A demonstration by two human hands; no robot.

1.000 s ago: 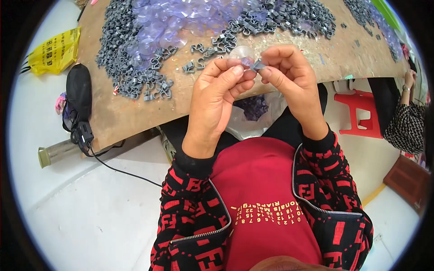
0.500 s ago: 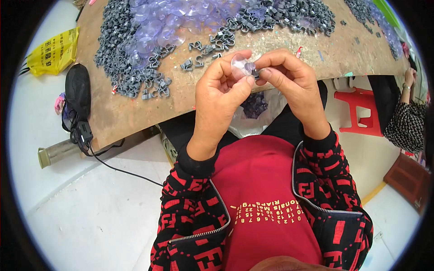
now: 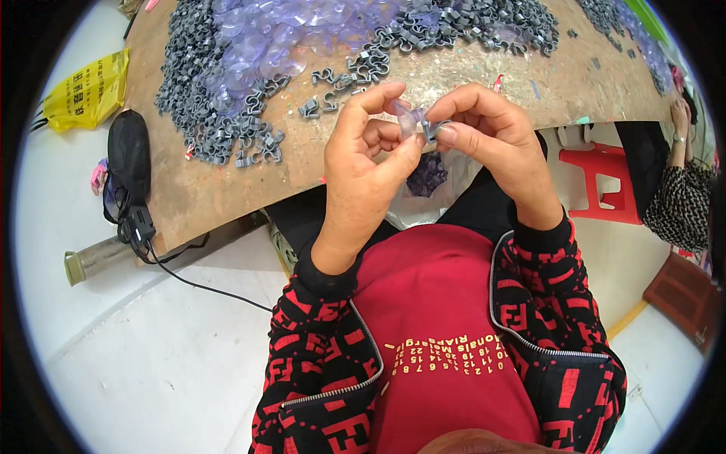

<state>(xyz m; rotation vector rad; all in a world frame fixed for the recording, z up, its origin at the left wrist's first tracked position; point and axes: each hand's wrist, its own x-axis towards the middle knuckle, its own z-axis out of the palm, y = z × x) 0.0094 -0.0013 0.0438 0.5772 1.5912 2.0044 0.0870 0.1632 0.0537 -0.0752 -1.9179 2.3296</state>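
Head view: our left hand (image 3: 363, 170) and right hand (image 3: 491, 144) have lifted slightly since before, fingertips pinching a clear suction cup (image 3: 408, 119) and grey hook (image 3: 431, 130) together between them, so they're probably about joined.

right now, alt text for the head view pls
Two hands pinch small parts together over a lap: left hand on a clear suction cup, right hand on a grey clip. Piles of grey clips cover the worn wooden board ahead.

I sit at a worn brown counter (image 3: 227, 204) over a pale floor (image 3: 136, 363); a red plastic stool (image 3: 601, 178) stands beside me.
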